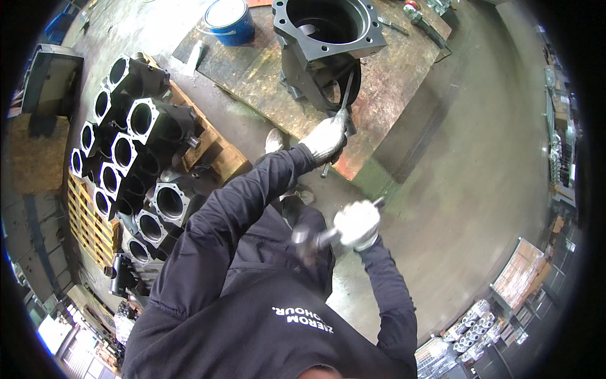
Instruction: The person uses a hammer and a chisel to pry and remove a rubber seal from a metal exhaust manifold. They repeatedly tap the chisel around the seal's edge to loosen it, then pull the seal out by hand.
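Note:
A gloved fist, my left hand [325, 138], is wrapped round a long metal chisel [348, 91]. The chisel's upper end lies in the side opening of a large black metal casting [297, 60], and its butt end sticks out below my fist. This casting stands on the workbench with its round flanged mouth facing up. Lower and to the right, apart from the chisel, my gloved right hand [358, 224] grips a hammer [328, 237]. The hammer's head, at the left, is smeared by motion; the handle's end shows past my fingers.
The casting rests on a stained wooden workbench [398, 82]. A blue bucket [238, 33] with a pale top stands at its far left, and an angle grinder [429, 26] lies at the far right. On the left, several black castings [170, 201] stand on wooden pallets [218, 148].

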The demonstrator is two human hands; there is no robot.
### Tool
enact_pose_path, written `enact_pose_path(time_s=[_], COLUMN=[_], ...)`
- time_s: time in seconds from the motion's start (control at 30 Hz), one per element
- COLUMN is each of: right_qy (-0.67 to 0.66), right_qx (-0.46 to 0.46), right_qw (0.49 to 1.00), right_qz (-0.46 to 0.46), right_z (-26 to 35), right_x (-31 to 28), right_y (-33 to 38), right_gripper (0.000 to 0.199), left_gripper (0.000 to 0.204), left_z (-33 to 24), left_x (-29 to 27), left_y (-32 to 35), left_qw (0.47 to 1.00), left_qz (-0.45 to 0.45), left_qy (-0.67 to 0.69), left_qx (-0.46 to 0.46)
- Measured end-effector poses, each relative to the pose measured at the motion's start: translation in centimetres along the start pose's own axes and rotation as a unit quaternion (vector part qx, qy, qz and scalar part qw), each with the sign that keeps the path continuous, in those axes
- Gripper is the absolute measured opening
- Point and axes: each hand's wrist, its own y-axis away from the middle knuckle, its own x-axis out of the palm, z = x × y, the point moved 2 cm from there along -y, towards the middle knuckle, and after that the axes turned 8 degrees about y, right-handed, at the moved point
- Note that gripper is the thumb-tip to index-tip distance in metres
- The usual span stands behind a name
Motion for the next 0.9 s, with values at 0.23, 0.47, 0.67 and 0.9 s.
enact_pose_path(time_s=[0.23, 0.47, 0.67, 0.9], right_qy=[0.037, 0.041, 0.026, 0.048], right_qx=[0.055, 0.146, 0.099, 0.128], right_qw=[0.997, 0.984, 0.992, 0.989], right_qz=[-0.043, 0.089, 0.069, 0.058], right_z=[-0.2, 0.7, 1.4, -1.8], right_x=[0.9, 0.9, -0.1, 1.0], right_y=[1.5, 4.9, 3.1, -0.4], right_gripper=[0.018, 0.018, 0.019, 0.019], left_gripper=[0.063, 0.058, 0.05, 0.057], left_z=[1.4, 2.3, 1.1, 2.1], left_x=[-2.0, -0.9, -1.2, -1.0], left_y=[-0.4, -0.2, 0.3, -0.6], left_qw=[0.983, 0.969, 0.98, 0.98], left_qz=[-0.039, -0.067, -0.031, -0.028], left_qy=[-0.175, -0.15, -0.162, -0.119], left_qx=[0.027, 0.183, 0.108, 0.156])
